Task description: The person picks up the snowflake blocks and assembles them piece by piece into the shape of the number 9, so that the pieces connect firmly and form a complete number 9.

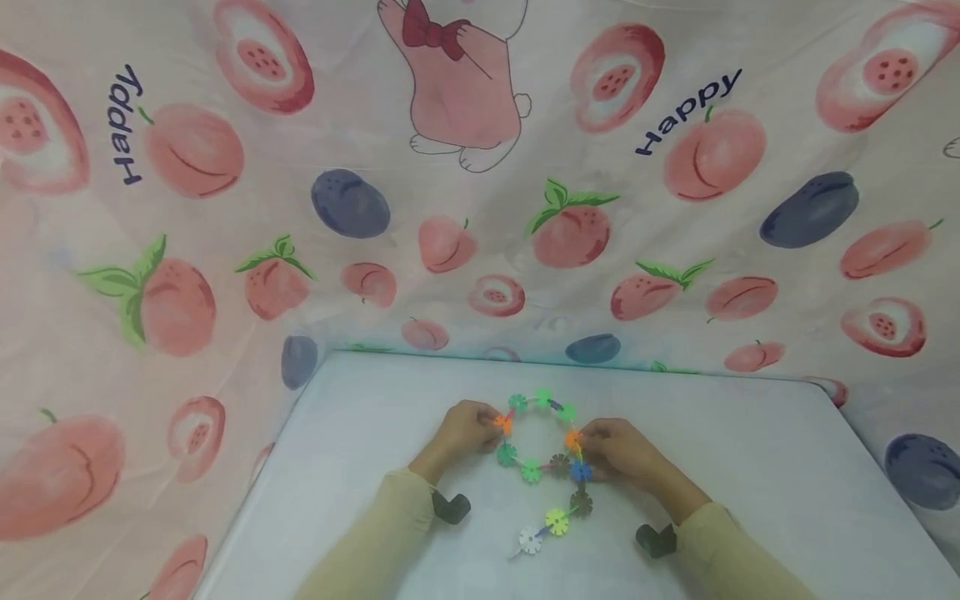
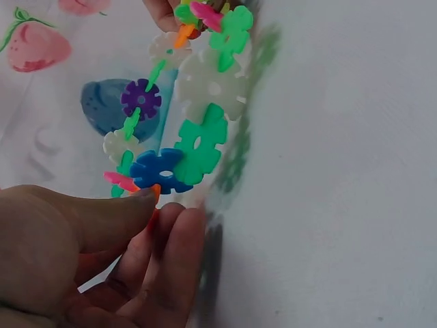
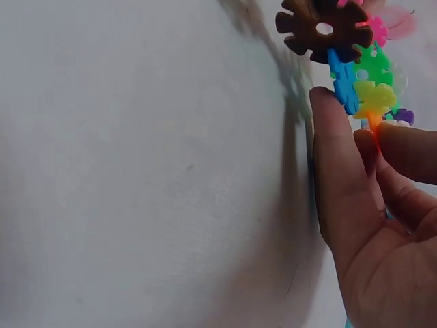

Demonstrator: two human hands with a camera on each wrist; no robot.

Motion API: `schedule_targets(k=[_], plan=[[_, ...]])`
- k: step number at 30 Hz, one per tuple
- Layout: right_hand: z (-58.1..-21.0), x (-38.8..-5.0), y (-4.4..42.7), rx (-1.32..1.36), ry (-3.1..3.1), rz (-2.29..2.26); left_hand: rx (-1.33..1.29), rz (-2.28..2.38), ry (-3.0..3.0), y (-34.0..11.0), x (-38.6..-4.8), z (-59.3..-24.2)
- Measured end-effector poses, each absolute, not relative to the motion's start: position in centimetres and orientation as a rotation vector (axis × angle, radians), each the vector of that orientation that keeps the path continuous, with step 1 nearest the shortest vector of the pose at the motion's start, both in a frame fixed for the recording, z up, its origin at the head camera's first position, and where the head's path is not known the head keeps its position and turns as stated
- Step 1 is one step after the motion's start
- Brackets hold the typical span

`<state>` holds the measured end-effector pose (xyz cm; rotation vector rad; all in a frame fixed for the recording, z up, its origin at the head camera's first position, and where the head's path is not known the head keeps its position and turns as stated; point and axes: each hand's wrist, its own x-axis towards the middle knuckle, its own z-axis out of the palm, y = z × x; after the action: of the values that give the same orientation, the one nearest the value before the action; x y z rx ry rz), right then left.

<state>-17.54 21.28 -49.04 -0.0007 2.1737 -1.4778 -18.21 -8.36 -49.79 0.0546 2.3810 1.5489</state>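
Notched, flower-shaped plastic linking discs are slotted together into a ring with a short tail. My left hand (image 1: 467, 427) pinches an orange disc (image 1: 504, 425) on the ring's left side; in the left wrist view a blue disc (image 2: 153, 167) and a green disc (image 2: 210, 147) adjoin it. At the right side, my right hand (image 1: 618, 448) pinches another orange disc (image 1: 573, 439) between thumb and fingers. From there the tail drops through a blue disc (image 1: 581, 472), a brown disc (image 1: 581, 503) and a yellow disc (image 1: 557, 522) to a white disc (image 1: 530, 540). The right index finger stretches beside the blue disc.
Both hands are over a white table (image 1: 360, 400). Behind and left of it hangs a cloth (image 1: 480, 200) printed with fruit and a rabbit. Dark wrist mounts jut from the left cuff (image 1: 452, 507) and the right cuff (image 1: 657, 542).
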Motion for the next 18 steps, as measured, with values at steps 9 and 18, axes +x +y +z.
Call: schedule_targets(k=[9,18], plan=[[-48.73,-17.61,21.22,-0.01,2.266,-1.385,0.061,1.481,2.443,-8.04,-18.05,-49.98],[-48.21,-17.43,21.17,0.013,2.277,-1.355,0.059,1.463,2.472,-7.96,-17.88,-50.14]])
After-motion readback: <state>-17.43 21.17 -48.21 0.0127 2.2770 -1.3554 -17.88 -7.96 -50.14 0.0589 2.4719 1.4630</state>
